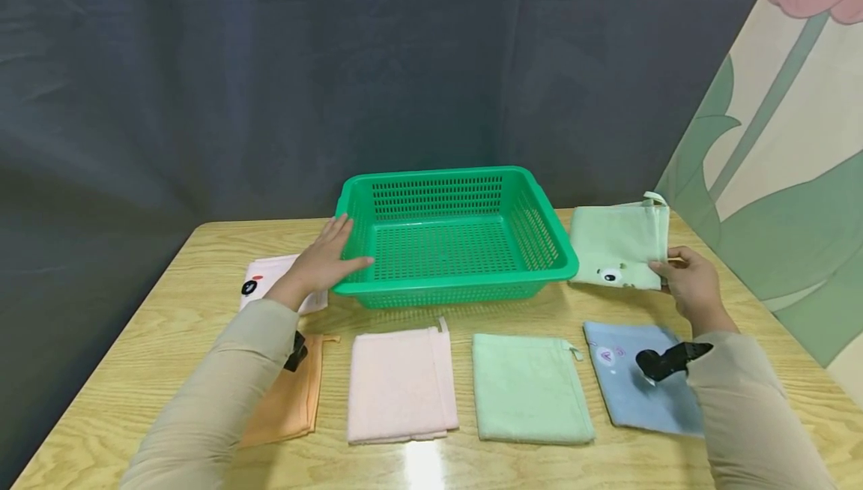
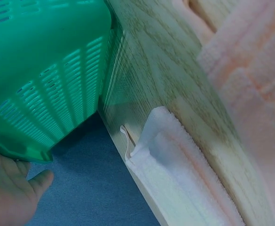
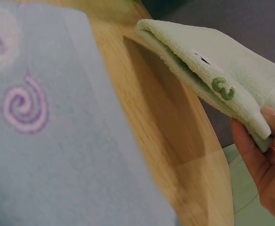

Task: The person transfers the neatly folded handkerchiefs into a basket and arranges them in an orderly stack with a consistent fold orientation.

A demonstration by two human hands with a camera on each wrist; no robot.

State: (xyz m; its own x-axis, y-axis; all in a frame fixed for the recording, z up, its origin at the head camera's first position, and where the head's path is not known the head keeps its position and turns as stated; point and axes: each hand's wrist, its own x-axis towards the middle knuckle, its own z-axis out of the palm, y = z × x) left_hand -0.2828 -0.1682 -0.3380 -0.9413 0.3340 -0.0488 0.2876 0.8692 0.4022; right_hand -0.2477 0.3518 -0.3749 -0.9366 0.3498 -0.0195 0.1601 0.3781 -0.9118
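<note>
My right hand (image 1: 694, 286) pinches a folded light green towel (image 1: 610, 239) by its lower right corner. In the right wrist view, thumb and fingers close on the edge of this towel (image 3: 222, 70), which is lifted off the table and shows green stitching. My left hand (image 1: 322, 256) rests at the left rim of a green plastic basket (image 1: 458, 278), fingers straight and thumb spread over the rim. Nothing lies inside the basket. A white towel (image 1: 267, 274) with a black and red pattern is partly hidden behind the left hand.
Along the front of the wooden table (image 1: 162, 325) lie an orange towel (image 1: 286, 400), a pink towel (image 1: 401, 385), a second green towel (image 1: 529, 389) and a blue towel (image 1: 627, 392). The sleeves partly cover the orange and blue ones. A dark curtain (image 1: 404, 63) hangs behind.
</note>
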